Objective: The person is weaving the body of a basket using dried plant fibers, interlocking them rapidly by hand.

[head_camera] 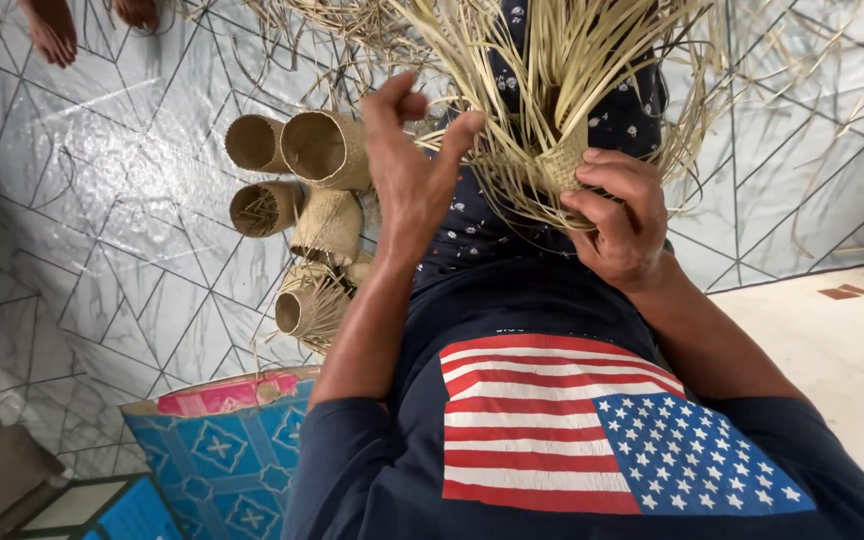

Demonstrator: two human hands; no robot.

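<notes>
My right hand [622, 215] grips the woven base of a half-made straw basket [562, 165] held over my lap. Long loose pale straw strips [542, 60] fan upward and outward from it. My left hand [407, 165] is raised beside the basket, thumb and fingers pinching strips on its left side. Below the hands lie my dark patterned trousers [472, 235] and my dark blue shirt [552, 430] with a striped and starred flag print.
Several finished small woven cylinder baskets [312, 200] lie heaped on the patterned tile floor [102, 200] to the left. A blue patterned box [222, 460] with a pink packet [227, 395] on it stands at lower left. Another person's bare feet [52, 30] show at top left.
</notes>
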